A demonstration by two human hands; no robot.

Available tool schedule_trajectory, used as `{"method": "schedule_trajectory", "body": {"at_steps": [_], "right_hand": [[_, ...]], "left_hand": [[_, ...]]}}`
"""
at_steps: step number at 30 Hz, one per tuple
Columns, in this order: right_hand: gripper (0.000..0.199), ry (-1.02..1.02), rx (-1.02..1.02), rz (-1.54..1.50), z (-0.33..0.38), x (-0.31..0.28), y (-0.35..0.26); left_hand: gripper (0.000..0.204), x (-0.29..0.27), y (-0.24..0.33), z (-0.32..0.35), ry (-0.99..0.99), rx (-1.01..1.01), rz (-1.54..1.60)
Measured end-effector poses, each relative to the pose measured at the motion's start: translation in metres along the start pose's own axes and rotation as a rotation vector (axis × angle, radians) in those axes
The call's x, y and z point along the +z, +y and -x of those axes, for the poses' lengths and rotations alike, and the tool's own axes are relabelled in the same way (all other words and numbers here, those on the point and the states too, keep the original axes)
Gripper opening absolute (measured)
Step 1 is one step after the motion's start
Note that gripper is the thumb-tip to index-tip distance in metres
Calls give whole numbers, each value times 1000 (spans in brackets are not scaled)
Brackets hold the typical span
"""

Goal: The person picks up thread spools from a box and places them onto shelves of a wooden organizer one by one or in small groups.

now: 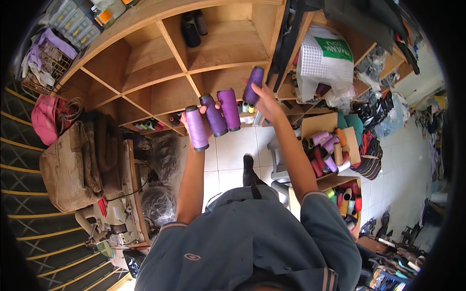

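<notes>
Sorting purple thread here, looks like. Left hand is grasping three spools fanned out together, light purple at 9 o'clock, darker ones beside it. Right hand is clenched around a fourth dark spool, raised at about 1 o'clock from the others, right in front of the wooden shelf. My guess is it's the shelving step, one spool at a time. Next move probably needs a steady reach into a cubby while keeping the left trio from slipping. Box of mixed spools sits at 3 o'clock.

bright daylight, sharp centre, fisheye-bent dark rim
</notes>
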State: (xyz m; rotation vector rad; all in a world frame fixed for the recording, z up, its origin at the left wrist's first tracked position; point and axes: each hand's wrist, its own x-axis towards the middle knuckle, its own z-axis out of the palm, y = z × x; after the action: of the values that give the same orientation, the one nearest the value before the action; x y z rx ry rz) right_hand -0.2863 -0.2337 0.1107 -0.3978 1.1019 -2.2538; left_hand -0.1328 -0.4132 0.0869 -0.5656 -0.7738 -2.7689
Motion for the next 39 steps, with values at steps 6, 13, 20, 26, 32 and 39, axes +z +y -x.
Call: {"method": "schedule_trajectory", "body": {"at_steps": [6,13,20,26,32,39], "right_hand": [[41,20,-179,549,-150,14,-31],[47,70,-373,1103,-326,-4,-19],[52,224,-482,1259,-409,5,12],[50,178,-501,1450,-450,6,18],[54,172,-503,1499,-446,2,13],[59,-1,-127,926,-327,26,-1]], "left_hand": [[74,-20,8,-44,14,76,-64],[74,-37,8,-83,69,119,-88],[72,-52,18,-104,116,225,-117],[72,-61,39,-109,40,157,-129],[73,-68,48,-121,28,63,-82],[78,-96,55,-148,2,24,6]]}}
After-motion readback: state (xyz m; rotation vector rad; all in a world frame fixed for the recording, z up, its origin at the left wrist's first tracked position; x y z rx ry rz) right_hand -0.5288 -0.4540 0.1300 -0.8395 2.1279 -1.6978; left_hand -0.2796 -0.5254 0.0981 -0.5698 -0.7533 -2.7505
